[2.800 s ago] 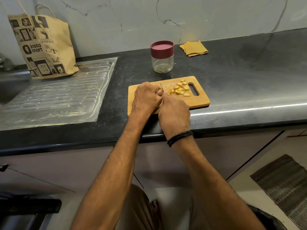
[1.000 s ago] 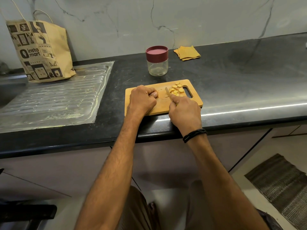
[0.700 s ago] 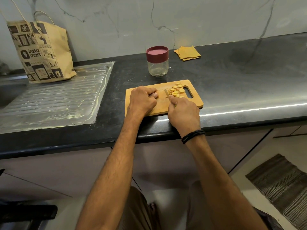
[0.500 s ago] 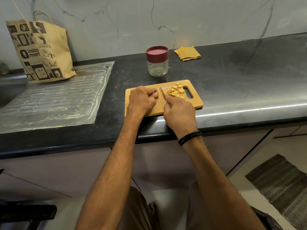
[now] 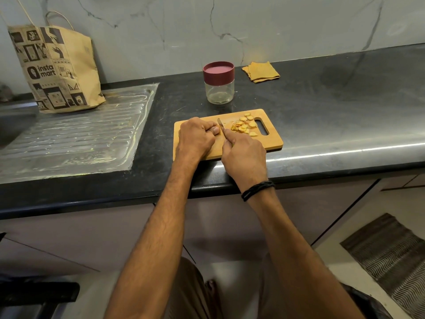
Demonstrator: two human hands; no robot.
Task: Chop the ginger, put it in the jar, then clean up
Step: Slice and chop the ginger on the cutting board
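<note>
A wooden cutting board (image 5: 271,140) lies near the counter's front edge. Several yellow ginger slices (image 5: 245,125) are piled by its handle slot. My left hand (image 5: 195,138) is curled on the board's left half, holding down a ginger piece that its fingers hide. My right hand (image 5: 243,155) grips a small knife (image 5: 220,123); the blade points away from me and stands right beside my left fingertips. A glass jar (image 5: 219,88) with a dark red lid on it stands behind the board, closed.
A folded yellow cloth (image 5: 261,71) lies behind and right of the jar. A printed paper bag (image 5: 55,67) stands on the steel sink drainboard (image 5: 76,134) at the left. The black counter (image 5: 345,100) stretches to the right.
My right hand has shifted left with the knife, from beside the slice pile to right against my left fingertips. My left hand has stayed curled on the board.
</note>
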